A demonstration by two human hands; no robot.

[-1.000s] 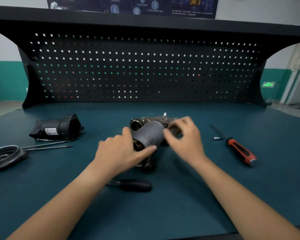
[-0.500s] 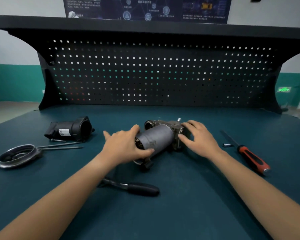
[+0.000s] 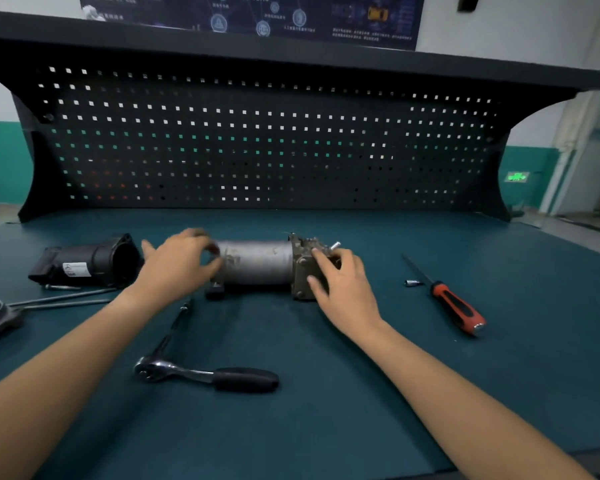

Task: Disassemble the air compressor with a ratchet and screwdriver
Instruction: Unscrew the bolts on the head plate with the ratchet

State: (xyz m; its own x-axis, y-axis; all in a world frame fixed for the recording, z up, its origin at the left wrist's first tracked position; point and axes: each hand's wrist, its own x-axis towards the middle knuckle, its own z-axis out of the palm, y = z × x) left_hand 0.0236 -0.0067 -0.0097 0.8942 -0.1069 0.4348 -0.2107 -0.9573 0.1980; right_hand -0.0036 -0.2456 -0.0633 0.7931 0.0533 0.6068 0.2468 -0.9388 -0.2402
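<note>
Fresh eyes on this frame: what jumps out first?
The grey compressor lies on its side mid-bench, with the left hand gripping its left end and the right hand holding the metal head at its right end. Next comes the ratchet, lying untouched on the mat nearer the person. The red-handled screwdriver lies off to the right.

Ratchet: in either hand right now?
No, the ratchet lies free on the mat in front of the compressor, while the left hand and right hand both hold the compressor.
</note>
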